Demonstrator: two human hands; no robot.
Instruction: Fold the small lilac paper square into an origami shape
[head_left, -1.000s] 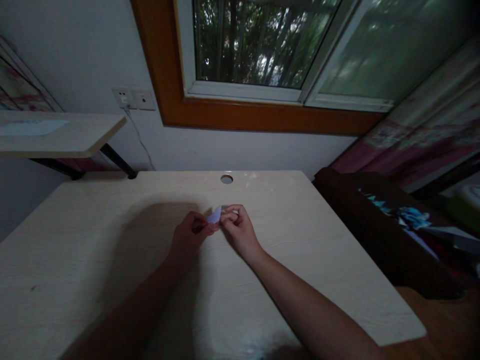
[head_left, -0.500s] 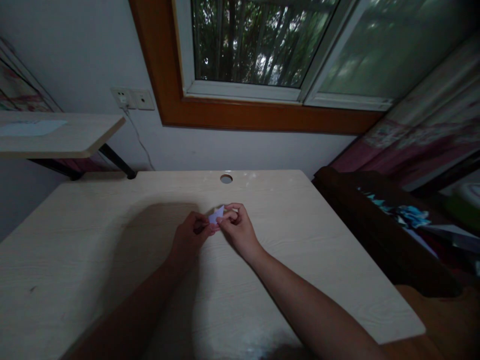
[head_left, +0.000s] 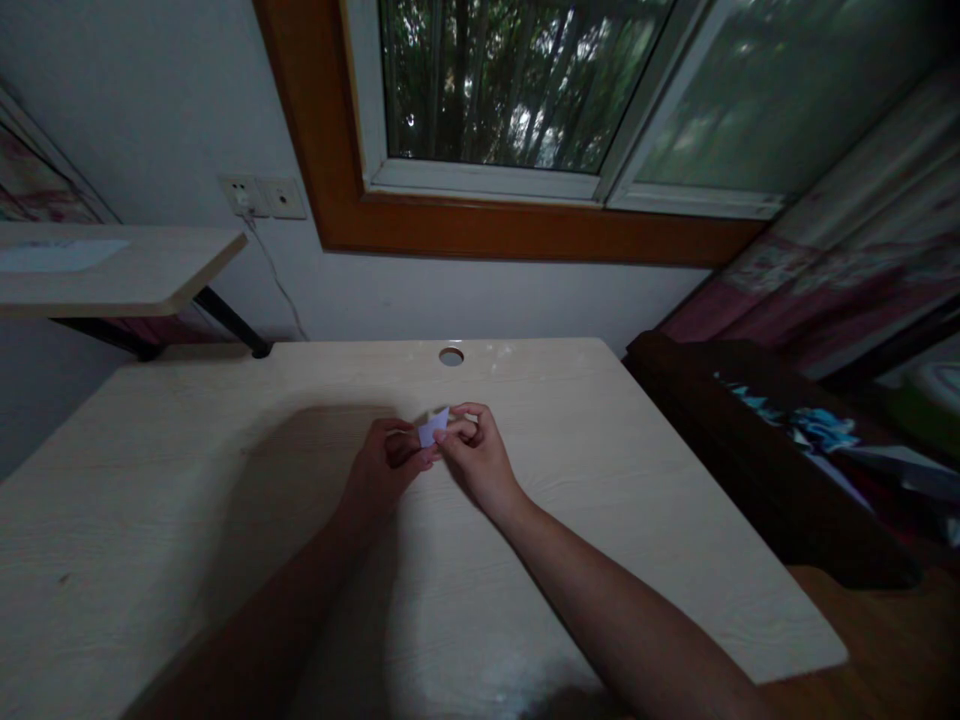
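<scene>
A small piece of folded pale lilac paper (head_left: 433,429), with a pointed upper right corner, is held just above the desk (head_left: 585,420). My right hand (head_left: 480,455) pinches its right side between thumb and fingers. On the other side, my left hand (head_left: 382,465) is curled around the paper's left and lower edge, thumb below and fingers behind. The fingertips of both hands nearly meet under the paper, and part of its lower edge is hidden by them.
A round cable hole (head_left: 451,357) lies near the desk's back edge. At the left stands a raised shelf (head_left: 150,270) on black legs. A cord (head_left: 274,270) hangs from a wall socket (head_left: 262,197). Right of the desk is a dark wooden piece of furniture (head_left: 697,430) with blue items.
My left thumb and fingers have shifted slightly and spread a little at the paper's left edge. The right hand keeps its pinch, and the paper has barely moved.
</scene>
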